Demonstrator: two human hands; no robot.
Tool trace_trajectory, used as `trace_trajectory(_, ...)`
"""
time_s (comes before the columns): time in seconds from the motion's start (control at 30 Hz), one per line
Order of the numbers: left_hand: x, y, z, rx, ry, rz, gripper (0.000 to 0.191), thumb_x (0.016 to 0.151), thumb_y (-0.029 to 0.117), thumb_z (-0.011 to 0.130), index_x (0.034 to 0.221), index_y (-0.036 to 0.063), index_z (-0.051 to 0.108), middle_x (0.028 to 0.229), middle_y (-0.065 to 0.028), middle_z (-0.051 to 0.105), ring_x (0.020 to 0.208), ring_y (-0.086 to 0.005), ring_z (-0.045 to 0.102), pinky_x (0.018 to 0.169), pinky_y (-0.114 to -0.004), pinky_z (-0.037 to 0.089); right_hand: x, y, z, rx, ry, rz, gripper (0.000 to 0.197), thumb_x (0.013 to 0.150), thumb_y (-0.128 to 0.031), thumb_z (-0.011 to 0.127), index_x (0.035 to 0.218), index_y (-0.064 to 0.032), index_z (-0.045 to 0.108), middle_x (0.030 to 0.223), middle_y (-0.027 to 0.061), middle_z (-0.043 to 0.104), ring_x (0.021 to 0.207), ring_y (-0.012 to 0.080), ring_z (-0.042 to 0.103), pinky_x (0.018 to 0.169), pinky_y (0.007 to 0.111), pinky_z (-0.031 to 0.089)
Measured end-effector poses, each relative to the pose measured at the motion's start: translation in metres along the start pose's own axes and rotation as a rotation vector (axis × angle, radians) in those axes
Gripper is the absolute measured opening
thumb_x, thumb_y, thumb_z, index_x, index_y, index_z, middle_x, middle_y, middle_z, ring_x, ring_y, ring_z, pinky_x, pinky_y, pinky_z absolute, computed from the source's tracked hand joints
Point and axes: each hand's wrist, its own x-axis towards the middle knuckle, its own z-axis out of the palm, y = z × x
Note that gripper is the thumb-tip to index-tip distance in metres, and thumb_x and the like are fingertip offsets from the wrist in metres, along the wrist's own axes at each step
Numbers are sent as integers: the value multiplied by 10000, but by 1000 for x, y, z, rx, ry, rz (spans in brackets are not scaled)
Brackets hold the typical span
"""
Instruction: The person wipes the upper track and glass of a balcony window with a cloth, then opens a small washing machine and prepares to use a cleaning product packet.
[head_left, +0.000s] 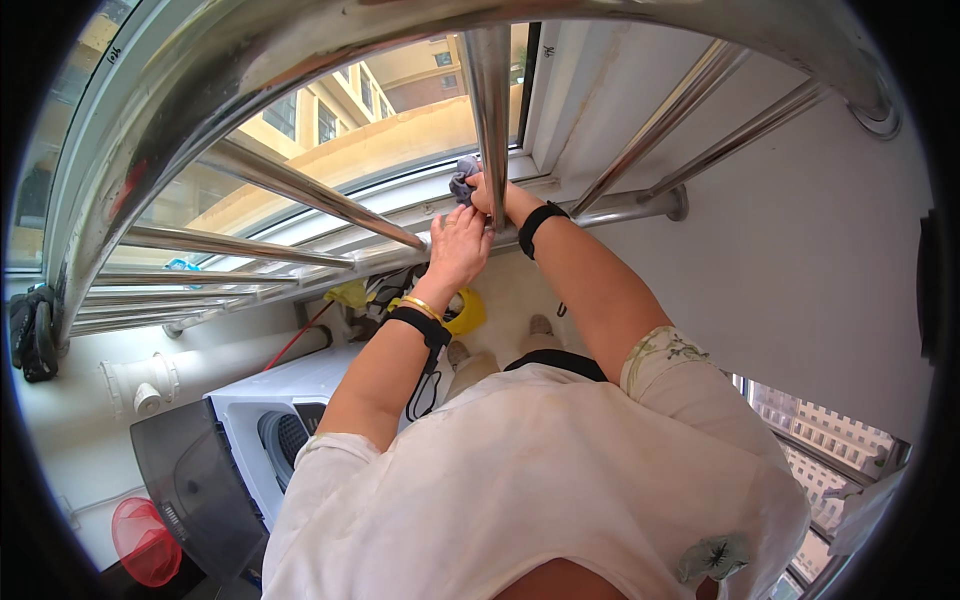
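Observation:
A crumpled grey cloth (464, 181) is bunched in my right hand (487, 196), against the white window frame (409, 186). That hand reaches through the metal railing, partly hidden by an upright steel bar (487, 112). My left hand (459, 244) lies palm down with fingers stretched out at the lower steel rail (390, 255), just below the right hand. Nothing shows in it, though its palm is hidden. Dark bands circle both wrists, and a gold-coloured bangle (421, 306) sits on the left one.
A thick curved handrail (300, 71) crosses above my arms. Below left stands a white washing machine (238, 431) with its dark lid (187, 472) raised. A yellow bucket (470, 311) is on the floor near my feet. Black shoes (34, 330) and a white pipe (225, 360) are farther left.

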Motion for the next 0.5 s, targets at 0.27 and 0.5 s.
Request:
trace_trajectory(0.27, -19, -17, 0, 26, -16, -52, 451, 919, 329, 417, 1303, 93, 394, 1367, -98, 404, 1319, -287, 306, 1055, -546, 166, -53, -62, -62, -579, -88, 180, 344, 809, -229, 569, 1062, -6, 632, 1238, 192, 512, 1135, 318, 509, 973, 390, 389)
trace_trajectory(0.5, -14, -12, -2, 58, -109, -62, 480, 924, 341, 414, 1343, 112, 360, 1389, -85, 382, 1325, -292, 297, 1042, -583, 162, -53, -48, -57, -330, -82, -394, 329, 782, -334, 581, 991, -93, 665, 1036, 189, 599, 1060, 330, 536, 982, 428, 360)
